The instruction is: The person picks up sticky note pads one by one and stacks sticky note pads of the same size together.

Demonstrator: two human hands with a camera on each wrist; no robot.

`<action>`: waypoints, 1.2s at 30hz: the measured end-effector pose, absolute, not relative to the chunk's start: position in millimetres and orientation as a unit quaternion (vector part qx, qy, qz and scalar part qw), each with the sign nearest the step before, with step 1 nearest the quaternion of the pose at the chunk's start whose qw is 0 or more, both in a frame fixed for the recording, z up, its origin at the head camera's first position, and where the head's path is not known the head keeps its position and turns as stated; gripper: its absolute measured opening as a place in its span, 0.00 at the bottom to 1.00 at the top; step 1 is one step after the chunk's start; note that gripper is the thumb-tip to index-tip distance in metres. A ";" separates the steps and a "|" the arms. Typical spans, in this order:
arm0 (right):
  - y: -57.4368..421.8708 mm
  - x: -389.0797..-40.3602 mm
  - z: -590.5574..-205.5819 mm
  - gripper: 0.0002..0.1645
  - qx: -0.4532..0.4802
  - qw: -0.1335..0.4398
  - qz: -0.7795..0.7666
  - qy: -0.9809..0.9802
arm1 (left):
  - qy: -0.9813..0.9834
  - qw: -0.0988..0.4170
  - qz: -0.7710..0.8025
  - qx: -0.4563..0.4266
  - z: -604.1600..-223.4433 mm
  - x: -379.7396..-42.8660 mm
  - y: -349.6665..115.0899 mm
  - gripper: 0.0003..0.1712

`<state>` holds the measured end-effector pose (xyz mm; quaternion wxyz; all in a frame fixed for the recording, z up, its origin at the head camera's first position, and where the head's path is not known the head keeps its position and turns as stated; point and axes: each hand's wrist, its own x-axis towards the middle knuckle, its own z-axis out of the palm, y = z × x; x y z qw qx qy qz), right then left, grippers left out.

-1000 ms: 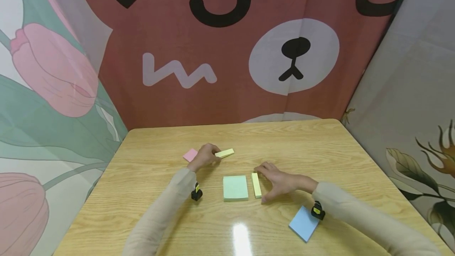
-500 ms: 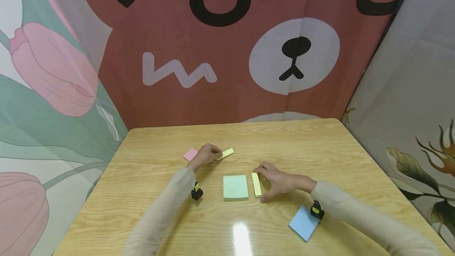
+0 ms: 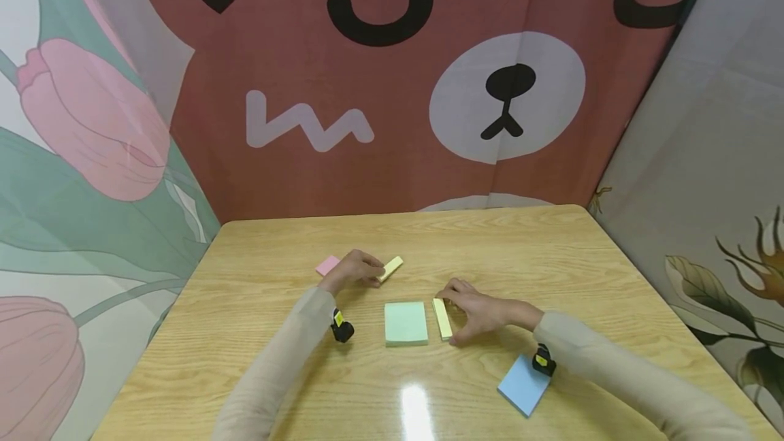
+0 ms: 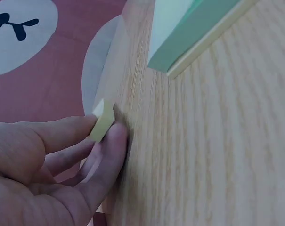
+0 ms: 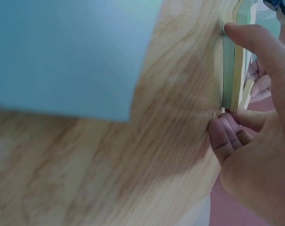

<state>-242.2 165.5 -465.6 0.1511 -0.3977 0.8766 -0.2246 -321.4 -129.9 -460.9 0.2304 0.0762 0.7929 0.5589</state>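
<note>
Near the far side of the table, my left hand (image 3: 355,268) pinches a narrow yellow sticky note pad (image 3: 392,267) by its near end. The left wrist view shows that pad's end (image 4: 103,121) between thumb and fingers. My right hand (image 3: 484,312) spans a second narrow yellow sticky note pad (image 3: 442,318), thumb at its near end and fingertips at its far end. In the right wrist view, green and yellow layers show along this pad's side (image 5: 237,70). Just left of it lies a square green sticky note pad (image 3: 405,324).
A blue sticky note pad (image 3: 523,385) lies under the right wrist's camera (image 3: 542,362). Partly hidden behind the left hand is a pink sticky note pad (image 3: 327,265). A printed curtain (image 3: 380,182) hangs along the wooden table's (image 3: 257,332) far edge.
The left hand's yellow pad has swung from nearly crosswise to a steeper slant, its near end drawn slightly closer. Under the right hand, the other pad has turned very slightly.
</note>
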 end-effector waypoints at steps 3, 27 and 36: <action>164.3 -241.2 -464.0 0.49 -0.394 0.153 -0.223 0.878 | 0.759 0.266 0.593 0.035 -462.0 -322.0 -129.6 0.20; 161.8 -240.9 -465.8 0.49 -0.399 0.143 -0.214 0.880 | 0.659 0.314 0.681 0.056 -455.3 -309.3 -118.6 0.34; 163.1 -243.2 -468.8 0.48 -0.404 0.141 -0.216 0.878 | 0.627 0.344 0.696 0.063 -455.3 -306.1 -114.8 0.47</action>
